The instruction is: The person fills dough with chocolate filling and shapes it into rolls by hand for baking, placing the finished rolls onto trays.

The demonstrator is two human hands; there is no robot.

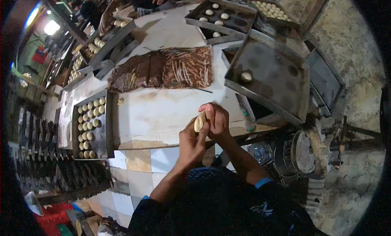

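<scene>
The pale, oblong dough piece (198, 123) looks soft, smooth and matt. Beneath the rough, lumpy, brown streaked rectangular sheet (138, 71), the broad white tabletop (163, 110) is smooth with a faint sheen. The large grey rectangular tray (273, 69) is dull, spotted metal; the dark shirt (195, 211) is matt cloth; the mottled grey wall (360, 154) looks coarse and uneven.

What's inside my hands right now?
A pale piece of dough shows between your left hand and right hand. Only the side facing the camera is visible; the rest is covered by your grip, so I can't tell its whole shape.
</scene>
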